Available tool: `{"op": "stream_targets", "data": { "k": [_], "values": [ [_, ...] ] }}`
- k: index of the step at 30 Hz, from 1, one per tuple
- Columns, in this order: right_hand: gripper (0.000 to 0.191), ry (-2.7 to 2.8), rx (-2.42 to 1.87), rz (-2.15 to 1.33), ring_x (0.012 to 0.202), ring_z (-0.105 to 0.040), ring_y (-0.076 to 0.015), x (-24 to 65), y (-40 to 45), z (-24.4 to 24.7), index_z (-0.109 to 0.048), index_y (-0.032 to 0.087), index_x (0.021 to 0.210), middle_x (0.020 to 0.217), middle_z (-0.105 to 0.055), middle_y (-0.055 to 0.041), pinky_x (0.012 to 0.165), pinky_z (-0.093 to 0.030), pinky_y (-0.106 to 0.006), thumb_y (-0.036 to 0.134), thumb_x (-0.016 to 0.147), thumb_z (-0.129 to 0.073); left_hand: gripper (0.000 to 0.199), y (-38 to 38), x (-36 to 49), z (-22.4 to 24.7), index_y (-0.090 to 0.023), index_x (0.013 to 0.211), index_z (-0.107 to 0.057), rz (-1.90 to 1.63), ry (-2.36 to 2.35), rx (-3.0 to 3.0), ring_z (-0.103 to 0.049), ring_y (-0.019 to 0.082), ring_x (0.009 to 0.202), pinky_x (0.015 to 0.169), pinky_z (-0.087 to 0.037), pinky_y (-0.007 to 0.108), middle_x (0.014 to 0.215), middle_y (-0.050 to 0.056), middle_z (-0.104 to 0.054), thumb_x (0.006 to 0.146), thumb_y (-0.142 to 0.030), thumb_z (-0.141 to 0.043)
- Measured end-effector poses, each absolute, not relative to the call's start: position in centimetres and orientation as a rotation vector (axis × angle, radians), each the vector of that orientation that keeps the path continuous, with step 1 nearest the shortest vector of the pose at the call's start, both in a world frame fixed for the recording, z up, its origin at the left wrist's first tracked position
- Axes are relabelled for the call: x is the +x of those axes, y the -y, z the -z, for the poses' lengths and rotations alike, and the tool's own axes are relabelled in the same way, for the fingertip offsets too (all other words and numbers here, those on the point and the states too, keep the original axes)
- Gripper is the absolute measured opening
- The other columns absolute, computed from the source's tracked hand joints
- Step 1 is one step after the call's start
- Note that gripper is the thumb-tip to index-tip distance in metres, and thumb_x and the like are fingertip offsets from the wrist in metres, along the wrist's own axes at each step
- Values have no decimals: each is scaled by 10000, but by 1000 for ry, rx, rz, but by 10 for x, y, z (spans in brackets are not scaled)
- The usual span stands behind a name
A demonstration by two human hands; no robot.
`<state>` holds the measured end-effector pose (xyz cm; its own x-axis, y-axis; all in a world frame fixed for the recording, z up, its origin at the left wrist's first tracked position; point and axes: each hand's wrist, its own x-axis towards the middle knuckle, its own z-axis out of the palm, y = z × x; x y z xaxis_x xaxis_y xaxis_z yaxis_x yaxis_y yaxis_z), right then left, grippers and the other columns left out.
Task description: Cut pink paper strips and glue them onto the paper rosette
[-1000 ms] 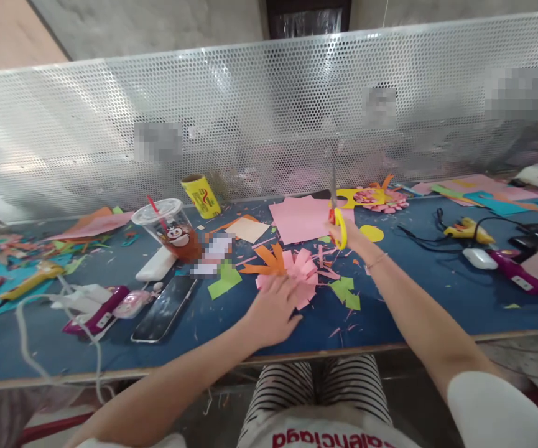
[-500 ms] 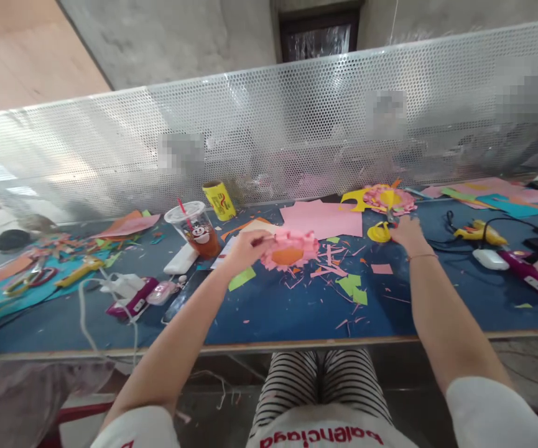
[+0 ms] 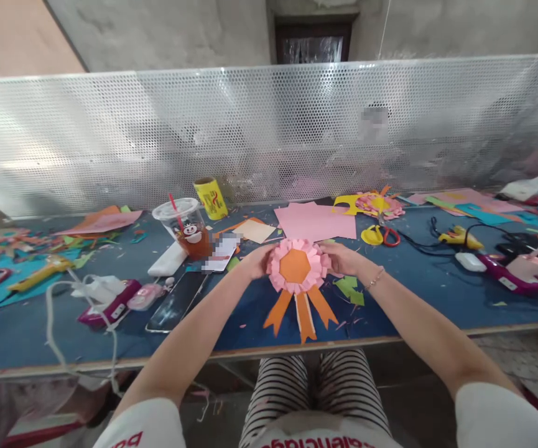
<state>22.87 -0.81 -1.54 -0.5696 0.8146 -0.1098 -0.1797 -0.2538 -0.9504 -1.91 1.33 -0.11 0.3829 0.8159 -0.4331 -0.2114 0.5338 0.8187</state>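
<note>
Our left hand (image 3: 260,261) and right hand (image 3: 342,257) clasp opposite edges of a pink paper rosette (image 3: 295,266). Three orange tails (image 3: 305,317) point toward us.

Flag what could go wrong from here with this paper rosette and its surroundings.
The left grip and right grip hold the rosette by its sides, so its pink petals may get crushed. The drink cup stands near the phone; if knocked, it could spill there.
</note>
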Motion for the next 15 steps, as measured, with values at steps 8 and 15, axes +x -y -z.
{"op": "stream_targets", "data": {
  "k": [8, 15],
  "values": [
    [455, 1363, -843, -1735, 648, -575, -91, 228, 1, 31, -505, 207, 1067, 896, -591, -24, 492, -458, -179, 275, 666, -710, 467, -15, -28, 17, -146, 921, -632, -764, -996, 951, -642, 198, 754, 693, -502, 294, 837, 76, -687, 590, -456, -741],
    [400, 1569, -1007, -1220, 852, -543, -137, 219, 6, 34, -526, 188, 974, 966, -562, -20, 765, -447, -278, 252, 623, -707, 359, 5, -17, 14, -147, 804, -562, -962, -1044, 1388, -501, 61, 481, 457, -423, 182, 620, -47, -556, 590, -349, -766]
  ]
}}
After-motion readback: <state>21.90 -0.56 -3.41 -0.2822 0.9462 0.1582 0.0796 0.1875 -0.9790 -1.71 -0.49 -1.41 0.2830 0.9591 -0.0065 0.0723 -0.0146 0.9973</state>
